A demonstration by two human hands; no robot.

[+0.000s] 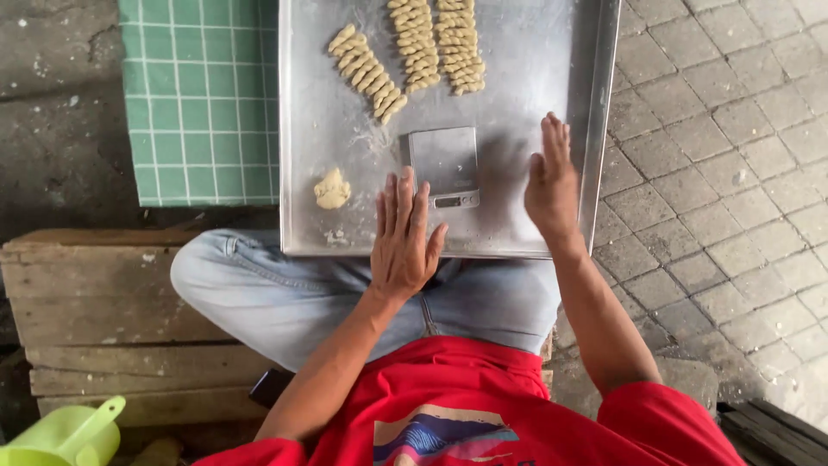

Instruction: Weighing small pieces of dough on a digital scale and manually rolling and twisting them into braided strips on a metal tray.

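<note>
Silver scale (pixel 445 168), small, flat, between left hand (pixel 402 237), right hand (pixel 552 181)

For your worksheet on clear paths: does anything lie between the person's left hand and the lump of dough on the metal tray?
Nothing visible does. The left hand rests at the tray's near edge, and bare metal separates it from the dough lump. The small scale sits on the hand's other side.

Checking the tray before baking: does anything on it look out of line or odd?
One row of dough twists runs slanted, while the two rows beside it run straight. A loose dough lump sits alone near the tray edge.
</note>
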